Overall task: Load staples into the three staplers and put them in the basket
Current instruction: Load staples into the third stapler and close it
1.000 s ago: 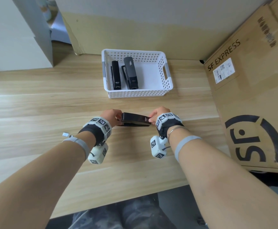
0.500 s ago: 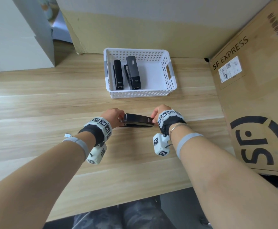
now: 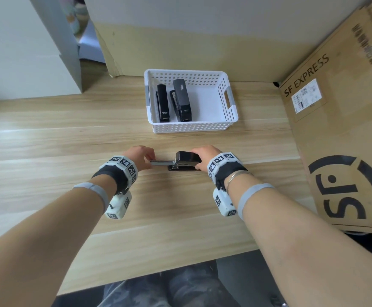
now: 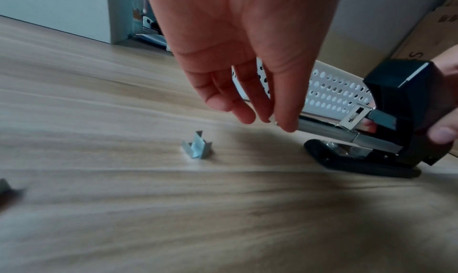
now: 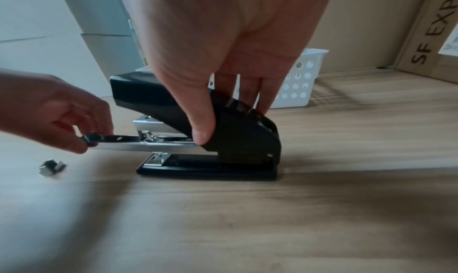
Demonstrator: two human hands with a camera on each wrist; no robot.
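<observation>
Since the earlier frame, a silver staple tray (image 3: 160, 162) has come out of the front of the black stapler (image 3: 186, 161), and the left hand (image 3: 141, 156) has drawn away to the left with it; before, both hands sat close against the shut stapler. Now the left grip pinches the outer end of that tray between thumb and fingertips (image 4: 285, 120), the tray running level just above the tabletop (image 3: 70, 140). Curled round the stapler's rear half, the right hand (image 3: 204, 157) clamps it with the thumb (image 5: 202, 134) pressed on the near side and the other fingers over the top, and the stapler's base (image 5: 208, 168) lies flat on the wood. A short strip of staples (image 4: 197, 148) lies on the tabletop just left of the stapler, prongs up, apart from both hands; another small grey piece (image 4: 6, 188) sits at the far left edge of the left wrist view, too blurred to tell what it is. Beyond the hands stands the white basket (image 3: 229, 100), with two staplers lying side by side in its left half: a slim black one (image 3: 163, 103) and a larger grey one (image 3: 181, 99). At the right, a cardboard box (image 3: 335, 129) printed SF EXPRESS stands on the tabletop.
</observation>
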